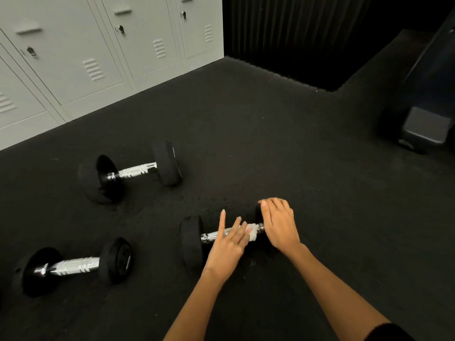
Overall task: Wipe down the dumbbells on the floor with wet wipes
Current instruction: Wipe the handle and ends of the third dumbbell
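Observation:
Three black dumbbells with chrome handles lie on the dark rubber floor. The nearest dumbbell (194, 238) is in front of me. A white wet wipe (251, 233) lies wrapped on its handle. My left hand (229, 242) presses the wipe onto the handle with straight fingers. My right hand (279, 223) rests over the right weight head, fingers draped on it and hiding most of it. A second dumbbell (130, 172) lies farther back at the left, and a third dumbbell (71, 265) sits near the left edge.
Grey metal lockers (98, 57) line the back left wall. A dark ribbed wall (295, 33) stands behind. A grey foot of a piece of gym equipment (426, 126) sits at the far right. Black rubber floor (295, 156) stretches between them.

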The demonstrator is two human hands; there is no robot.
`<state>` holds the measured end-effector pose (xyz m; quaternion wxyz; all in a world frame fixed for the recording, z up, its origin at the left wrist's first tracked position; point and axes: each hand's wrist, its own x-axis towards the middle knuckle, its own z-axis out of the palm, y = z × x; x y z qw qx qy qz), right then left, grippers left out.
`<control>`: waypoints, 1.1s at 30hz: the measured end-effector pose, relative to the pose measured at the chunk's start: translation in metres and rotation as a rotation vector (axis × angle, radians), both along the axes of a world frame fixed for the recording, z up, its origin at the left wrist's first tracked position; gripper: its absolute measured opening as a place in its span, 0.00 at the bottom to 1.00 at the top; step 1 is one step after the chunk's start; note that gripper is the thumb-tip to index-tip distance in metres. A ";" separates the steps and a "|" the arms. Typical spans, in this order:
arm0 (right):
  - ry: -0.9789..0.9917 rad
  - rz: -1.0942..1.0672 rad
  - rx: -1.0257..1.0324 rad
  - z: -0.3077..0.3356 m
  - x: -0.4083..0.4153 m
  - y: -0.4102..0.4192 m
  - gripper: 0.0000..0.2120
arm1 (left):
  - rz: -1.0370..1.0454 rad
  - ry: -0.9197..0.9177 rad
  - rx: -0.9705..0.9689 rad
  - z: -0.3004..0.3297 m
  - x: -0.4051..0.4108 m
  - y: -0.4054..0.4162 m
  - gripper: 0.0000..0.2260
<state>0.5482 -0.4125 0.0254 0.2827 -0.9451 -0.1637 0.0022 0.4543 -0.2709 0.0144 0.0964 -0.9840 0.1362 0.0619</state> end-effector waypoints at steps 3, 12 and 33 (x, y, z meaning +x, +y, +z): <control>0.000 -0.001 -0.004 -0.001 0.001 0.000 0.18 | 0.042 -0.048 -0.034 0.001 -0.002 -0.007 0.27; -0.010 0.012 -0.020 0.000 0.000 0.000 0.18 | -0.040 -0.007 -0.039 0.004 0.006 -0.015 0.27; -0.005 0.000 -0.085 0.002 0.000 0.001 0.18 | 0.007 0.008 -0.041 0.003 0.006 -0.017 0.32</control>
